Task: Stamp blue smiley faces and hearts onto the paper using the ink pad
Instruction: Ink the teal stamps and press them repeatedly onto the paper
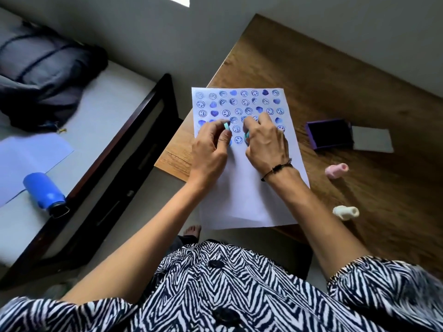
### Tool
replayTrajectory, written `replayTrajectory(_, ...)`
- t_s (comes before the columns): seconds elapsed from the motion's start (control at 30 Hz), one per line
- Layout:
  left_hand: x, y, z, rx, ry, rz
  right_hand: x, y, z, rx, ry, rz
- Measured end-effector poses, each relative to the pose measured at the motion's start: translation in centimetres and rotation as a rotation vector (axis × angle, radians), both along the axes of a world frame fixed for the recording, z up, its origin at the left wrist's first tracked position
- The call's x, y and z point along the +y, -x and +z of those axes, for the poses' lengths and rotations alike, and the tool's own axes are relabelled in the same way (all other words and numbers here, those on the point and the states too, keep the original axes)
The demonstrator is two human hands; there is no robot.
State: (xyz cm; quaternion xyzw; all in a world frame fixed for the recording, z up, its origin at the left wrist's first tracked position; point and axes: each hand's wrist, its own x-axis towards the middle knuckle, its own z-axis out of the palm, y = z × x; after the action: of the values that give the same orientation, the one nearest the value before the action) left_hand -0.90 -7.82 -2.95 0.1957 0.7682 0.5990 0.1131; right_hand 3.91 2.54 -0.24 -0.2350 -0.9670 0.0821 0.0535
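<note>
1. Both hands, left hand [211, 144] and right hand [265, 140], each press a teal stamp onto the paper [242, 197].
2. The open ink pad [328, 136] sits near the table's [335, 75] right edge.

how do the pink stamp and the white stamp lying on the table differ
The pink stamp is pale pink and lies farther up the table, nearer the open ink pad. The white stamp is cream white and lies nearer the person, close to the lower right corner of the paper. Both lie tipped on their sides on bare wood, right of the paper, untouched by either hand.
</note>
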Motion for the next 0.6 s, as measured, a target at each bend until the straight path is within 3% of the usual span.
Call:
replayTrajectory(0.33,-0.1,-0.1,0.2,0.003,0.02,0.008,0.6,-0.7,0.1,0.051,0.168,-0.022)
replayTrajectory(0.5,-0.3,0.1,0.3,-0.109,-0.026,0.0,2.9,-3.6,3.3,0.534,0.273,-0.255)
replayTrajectory(0.6,-0.5,0.2,0.5,-0.176,-0.074,-0.019,3.2,-5.2,4.3,0.625,0.467,-0.308)
